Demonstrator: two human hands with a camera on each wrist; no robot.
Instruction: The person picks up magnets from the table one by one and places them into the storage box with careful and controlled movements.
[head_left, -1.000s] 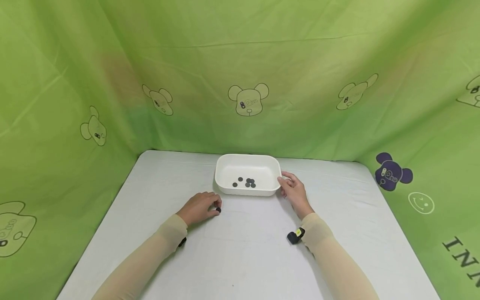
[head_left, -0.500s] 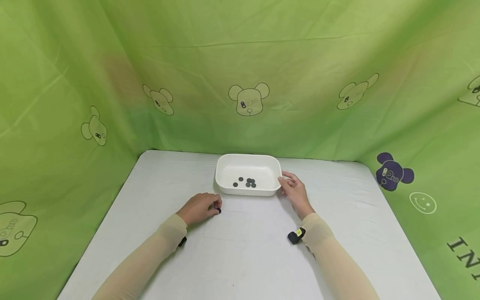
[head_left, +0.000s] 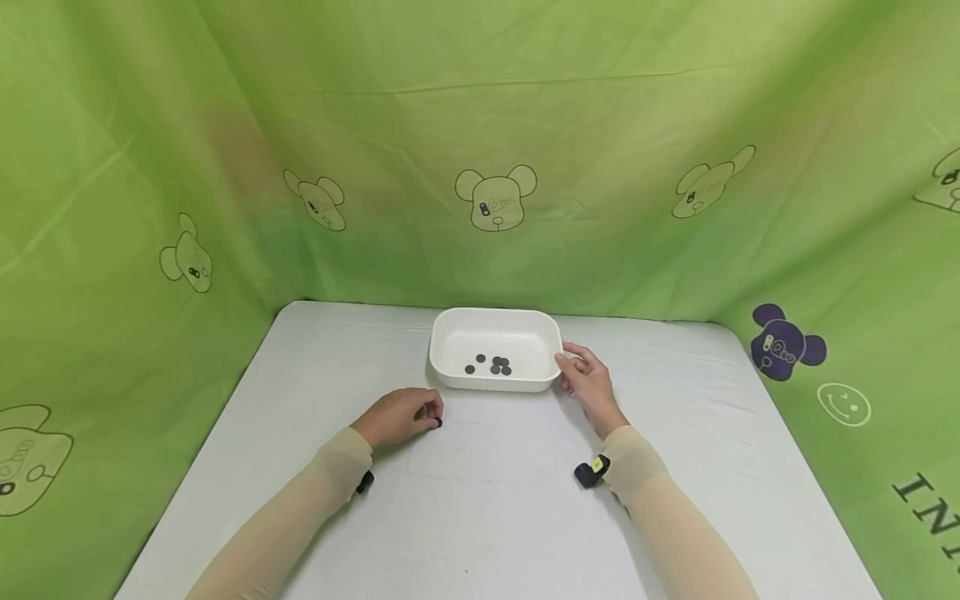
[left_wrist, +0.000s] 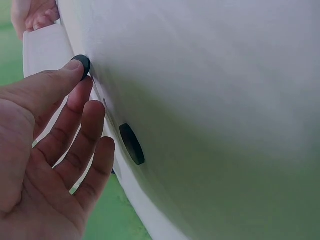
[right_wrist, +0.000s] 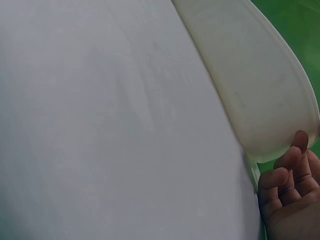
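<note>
In the head view, my left hand [head_left: 397,416] is low over the white table, left of a white plastic basin [head_left: 457,383]. Its thumb and index finger pinch a small black disc [left_wrist: 84,67] at the tabletop. A second black disc [left_wrist: 132,145] lies under the palm; the hand hides it in the head view. My right hand [head_left: 592,390] holds the basin's right end, thumb at the rim and other fingers along the outer wall. Several black discs [head_left: 481,358] lie flat in the basin, some bunched together.
The white-covered table [head_left: 487,500] has its far edge just behind the basin. A green cloth [head_left: 600,125] with bear prints hangs around the back and both sides. A black strap device [head_left: 591,472] sits at my right wrist.
My left hand has lowered very slightly toward me, and the pinched disc shows a little less between its fingers. The right hand and basin hold still.
</note>
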